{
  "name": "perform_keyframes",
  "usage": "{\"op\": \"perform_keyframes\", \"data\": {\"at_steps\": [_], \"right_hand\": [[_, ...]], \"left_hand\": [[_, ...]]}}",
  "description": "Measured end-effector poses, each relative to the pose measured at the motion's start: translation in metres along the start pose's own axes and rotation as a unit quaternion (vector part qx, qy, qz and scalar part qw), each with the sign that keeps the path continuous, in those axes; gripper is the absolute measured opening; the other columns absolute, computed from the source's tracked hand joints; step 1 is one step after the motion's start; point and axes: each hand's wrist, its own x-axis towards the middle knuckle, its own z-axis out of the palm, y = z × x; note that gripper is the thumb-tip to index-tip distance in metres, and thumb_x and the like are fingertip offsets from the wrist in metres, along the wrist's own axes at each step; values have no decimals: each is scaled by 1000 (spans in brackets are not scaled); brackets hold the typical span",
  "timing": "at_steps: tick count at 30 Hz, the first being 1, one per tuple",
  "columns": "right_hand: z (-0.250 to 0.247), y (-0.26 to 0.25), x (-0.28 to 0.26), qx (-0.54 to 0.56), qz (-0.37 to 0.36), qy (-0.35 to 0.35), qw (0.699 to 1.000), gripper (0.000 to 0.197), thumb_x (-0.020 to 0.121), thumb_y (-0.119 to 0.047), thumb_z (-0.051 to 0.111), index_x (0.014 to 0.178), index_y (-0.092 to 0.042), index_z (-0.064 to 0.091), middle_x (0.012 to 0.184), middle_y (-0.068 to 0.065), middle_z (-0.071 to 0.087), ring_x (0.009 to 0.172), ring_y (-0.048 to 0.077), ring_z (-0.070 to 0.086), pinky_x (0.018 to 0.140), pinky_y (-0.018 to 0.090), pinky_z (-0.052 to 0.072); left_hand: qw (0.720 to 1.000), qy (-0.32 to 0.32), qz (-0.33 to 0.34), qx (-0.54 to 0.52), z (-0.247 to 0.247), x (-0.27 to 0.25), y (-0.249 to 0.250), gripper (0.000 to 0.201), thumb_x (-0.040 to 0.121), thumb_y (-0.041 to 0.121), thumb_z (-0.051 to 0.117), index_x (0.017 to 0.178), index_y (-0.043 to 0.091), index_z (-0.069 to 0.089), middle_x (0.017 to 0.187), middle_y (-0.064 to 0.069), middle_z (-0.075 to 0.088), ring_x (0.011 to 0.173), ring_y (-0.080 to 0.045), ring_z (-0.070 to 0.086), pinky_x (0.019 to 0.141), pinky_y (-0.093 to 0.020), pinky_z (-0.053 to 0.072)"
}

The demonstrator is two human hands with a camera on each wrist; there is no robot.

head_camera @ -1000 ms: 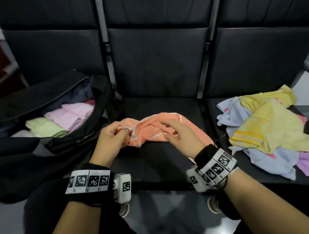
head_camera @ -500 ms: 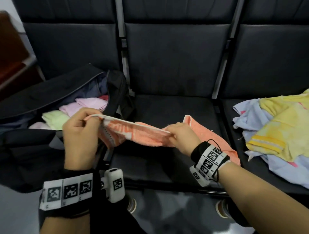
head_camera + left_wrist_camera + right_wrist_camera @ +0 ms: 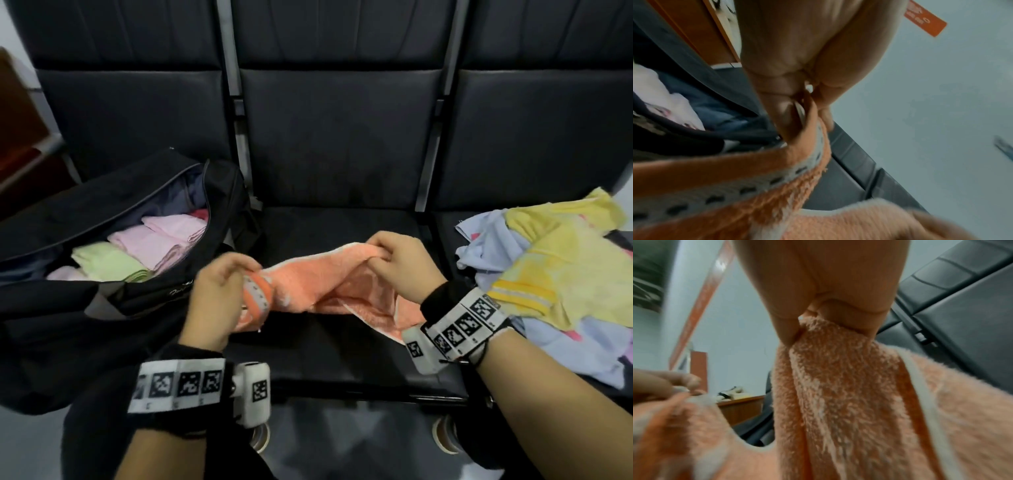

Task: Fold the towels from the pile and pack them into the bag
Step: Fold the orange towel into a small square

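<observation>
Both hands hold one orange towel (image 3: 318,284) up over the middle seat (image 3: 342,349), and the grips suggest a search for its corners. The left hand (image 3: 219,294) pinches the striped, dotted hem between thumb and fingertips (image 3: 789,116), close to the near left end; the left wrist view shows the border band running away from that pinch. The right hand (image 3: 400,263) is clamped on a bunched fold of pile farther right and a little higher (the right wrist view shows cloth gathered into a rope below the thumb). So the towel sags between them in a loose, twisted swag, with its lower part trailing onto the seat near the right wrist. Held this way it is not yet spread flat, which I judge to be the aim: an edge drawn taut between two corners gives a straight line to fold along.

The bag (image 3: 102,301) lies open on the left seat, its mouth turned toward the person, with folded pink and green towels (image 3: 144,246) already laid side by side inside, so a finished towel needs only a short move left. The pile (image 3: 555,274) of unfolded yellow and pale blue towels sits on the right seat, within reach of the right hand.
</observation>
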Motion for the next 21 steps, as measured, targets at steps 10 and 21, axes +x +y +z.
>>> {"op": "perform_keyframes", "data": {"at_steps": [10,21], "right_hand": [[-9,-30,-22,133,-57,-101,984,13,76,-18,71,77,-27,63,73,-5,64,66,3,55,64,26,46],[-45,35,-55,-30,12,-78,996,11,71,-9,66,73,-19,61,66,-5,58,65,10,55,62,32,44]], "left_hand": [[952,-229,148,139,76,-35,51,11,83,15,76,93,17,72,93,7,60,84,-2,59,75,-9,40],[976,-47,182,109,60,-22,50,14,82,4,72,77,16,66,80,4,64,75,-4,58,71,-15,42]]}}
